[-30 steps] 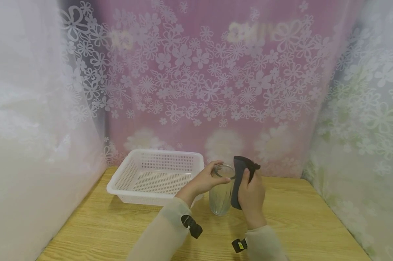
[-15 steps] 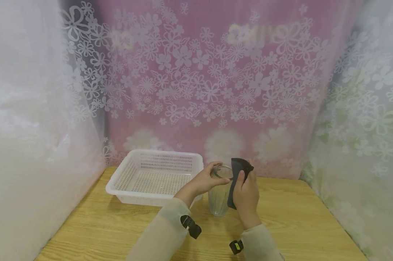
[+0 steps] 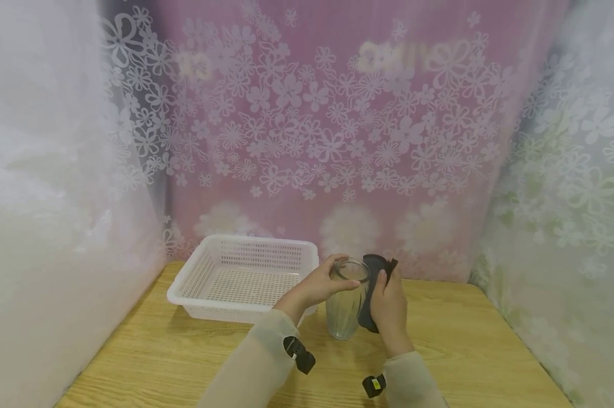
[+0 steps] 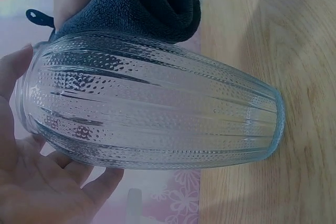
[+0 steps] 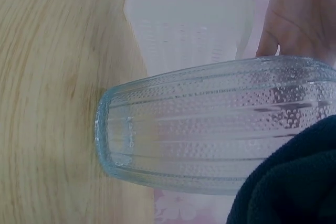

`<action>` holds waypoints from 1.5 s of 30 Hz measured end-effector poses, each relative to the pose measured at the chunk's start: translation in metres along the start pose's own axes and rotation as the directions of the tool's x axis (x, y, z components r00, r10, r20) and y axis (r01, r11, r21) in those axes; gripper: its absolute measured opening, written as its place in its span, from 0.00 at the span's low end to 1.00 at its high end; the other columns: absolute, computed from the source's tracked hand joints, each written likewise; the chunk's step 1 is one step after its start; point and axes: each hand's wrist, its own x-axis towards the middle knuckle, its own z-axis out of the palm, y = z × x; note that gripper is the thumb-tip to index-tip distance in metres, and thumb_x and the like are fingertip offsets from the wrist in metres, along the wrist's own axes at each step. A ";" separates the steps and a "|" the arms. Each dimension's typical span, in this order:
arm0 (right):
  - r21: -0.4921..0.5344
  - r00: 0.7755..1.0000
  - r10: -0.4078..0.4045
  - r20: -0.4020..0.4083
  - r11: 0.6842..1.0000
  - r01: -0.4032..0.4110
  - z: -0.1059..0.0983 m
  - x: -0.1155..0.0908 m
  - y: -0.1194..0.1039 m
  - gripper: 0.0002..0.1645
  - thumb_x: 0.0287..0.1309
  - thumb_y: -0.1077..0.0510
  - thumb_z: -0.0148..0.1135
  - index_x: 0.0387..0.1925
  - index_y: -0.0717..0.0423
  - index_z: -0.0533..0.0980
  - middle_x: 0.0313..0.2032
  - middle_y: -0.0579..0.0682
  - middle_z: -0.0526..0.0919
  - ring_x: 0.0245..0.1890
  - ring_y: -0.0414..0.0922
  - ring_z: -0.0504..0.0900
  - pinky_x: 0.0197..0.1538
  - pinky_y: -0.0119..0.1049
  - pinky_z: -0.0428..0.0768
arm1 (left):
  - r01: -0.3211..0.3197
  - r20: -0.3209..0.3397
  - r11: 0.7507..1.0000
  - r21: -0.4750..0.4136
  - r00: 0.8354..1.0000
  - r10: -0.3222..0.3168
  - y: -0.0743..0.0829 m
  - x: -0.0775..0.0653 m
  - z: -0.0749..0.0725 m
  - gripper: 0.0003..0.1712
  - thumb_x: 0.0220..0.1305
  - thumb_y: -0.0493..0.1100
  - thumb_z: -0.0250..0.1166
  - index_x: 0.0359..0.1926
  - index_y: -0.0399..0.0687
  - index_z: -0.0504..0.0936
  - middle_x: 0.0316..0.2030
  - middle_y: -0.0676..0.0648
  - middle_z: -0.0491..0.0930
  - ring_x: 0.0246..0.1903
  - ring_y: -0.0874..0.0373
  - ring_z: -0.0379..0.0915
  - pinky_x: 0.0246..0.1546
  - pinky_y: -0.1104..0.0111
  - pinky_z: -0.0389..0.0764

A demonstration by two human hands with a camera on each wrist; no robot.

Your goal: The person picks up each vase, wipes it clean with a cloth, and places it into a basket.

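Observation:
A clear glass vase (image 3: pixel 343 314) with ribbed, dimpled sides stands on the wooden table, its narrow base down. My left hand (image 3: pixel 319 283) grips it near the rim, thumb on the near side and fingers round the far side. In the left wrist view the left fingers (image 4: pixel 105 184) lie along the glass below its neck. My right hand (image 3: pixel 390 306) holds a folded dark towel (image 4: pixel 126 9) with a small hanging loop, pressed against the right side of the vase. Towel folds (image 5: pixel 294 182) cover part of the glass in the right wrist view.
A white plastic basket (image 3: pixel 220 311) with slotted walls stands left of the vase, close to my left forearm. The wooden table (image 3: pixel 470 340) extends to the right. Floral curtains (image 3: pixel 337 141) hang behind and along both sides. Each wrist wears a small black camera (image 3: pixel 299 354).
The right hand and towel shift slightly left, then a little back right and lower against the vase. The towel turns somewhat in the hand. My left hand keeps its grip at the rim.

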 end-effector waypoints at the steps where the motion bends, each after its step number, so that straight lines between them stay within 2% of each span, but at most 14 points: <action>1: -0.001 1.000 0.013 0.019 1.000 -0.012 0.000 0.000 0.002 0.35 0.70 0.41 0.27 0.69 0.58 0.49 0.61 0.67 0.64 0.52 0.68 0.70 0.49 0.64 0.69 | 0.002 0.001 1.000 0.001 1.000 -0.002 0.000 -0.001 0.000 0.43 0.45 0.68 0.67 0.62 0.83 0.57 0.68 0.54 0.54 0.67 0.48 0.47 0.58 0.48 0.61; 10: -0.020 0.989 0.062 0.134 0.998 -0.060 -0.003 -0.001 0.010 0.37 0.70 0.42 0.24 0.71 0.58 0.39 0.63 0.69 0.58 0.56 0.69 0.65 0.53 0.64 0.65 | 0.003 -0.007 1.000 0.008 1.000 -0.003 -0.002 -0.002 0.003 0.41 0.46 0.68 0.66 0.61 0.85 0.56 0.68 0.55 0.55 0.67 0.48 0.49 0.58 0.48 0.63; 15: -0.024 0.981 0.094 0.168 0.996 -0.091 -0.002 0.001 0.012 0.37 0.71 0.43 0.24 0.70 0.61 0.38 0.62 0.71 0.59 0.56 0.69 0.64 0.55 0.63 0.64 | -0.002 -0.012 1.000 0.031 1.000 0.002 0.000 -0.001 0.001 0.41 0.47 0.68 0.65 0.62 0.85 0.56 0.68 0.54 0.54 0.66 0.48 0.50 0.58 0.47 0.62; 21: -0.038 0.969 0.131 0.209 0.991 -0.126 -0.002 0.004 0.014 0.36 0.71 0.45 0.24 0.71 0.60 0.34 0.63 0.72 0.57 0.58 0.69 0.63 0.56 0.63 0.62 | -0.005 -0.010 0.999 0.039 1.000 0.005 0.000 0.000 0.000 0.41 0.47 0.68 0.65 0.62 0.85 0.55 0.68 0.54 0.54 0.66 0.48 0.51 0.58 0.48 0.62; 26: -0.060 0.959 0.155 0.238 0.988 -0.144 0.000 0.005 0.018 0.37 0.71 0.44 0.24 0.70 0.62 0.36 0.63 0.72 0.57 0.57 0.69 0.63 0.56 0.63 0.63 | 0.000 -0.008 0.999 0.036 1.000 0.000 0.000 0.000 0.000 0.42 0.46 0.69 0.65 0.61 0.86 0.55 0.68 0.55 0.54 0.66 0.48 0.49 0.58 0.47 0.62; 33: -0.119 0.943 0.185 0.278 0.980 -0.158 0.006 0.004 0.026 0.31 0.72 0.49 0.29 0.67 0.64 0.46 0.58 0.74 0.64 0.53 0.70 0.67 0.52 0.63 0.65 | 0.021 -0.001 0.999 0.027 1.000 -0.021 -0.001 0.000 -0.001 0.42 0.44 0.70 0.66 0.60 0.89 0.55 0.69 0.56 0.52 0.67 0.49 0.48 0.58 0.47 0.62; 38: -0.157 0.923 0.185 0.337 0.978 -0.138 0.011 0.003 0.033 0.30 0.72 0.49 0.27 0.63 0.68 0.51 0.57 0.74 0.65 0.54 0.70 0.67 0.52 0.62 0.66 | 0.012 -0.003 0.999 0.032 1.000 -0.012 -0.001 0.001 -0.001 0.42 0.45 0.69 0.65 0.61 0.88 0.54 0.68 0.55 0.53 0.67 0.48 0.49 0.57 0.47 0.62; 45: -0.162 0.892 0.212 0.400 0.974 -0.159 0.015 0.001 0.041 0.30 0.72 0.47 0.25 0.63 0.65 0.51 0.57 0.73 0.65 0.54 0.69 0.67 0.50 0.62 0.67 | -0.008 0.001 1.000 0.010 1.000 0.008 -0.002 0.001 -0.001 0.42 0.46 0.68 0.66 0.62 0.85 0.55 0.67 0.55 0.55 0.66 0.50 0.51 0.57 0.50 0.64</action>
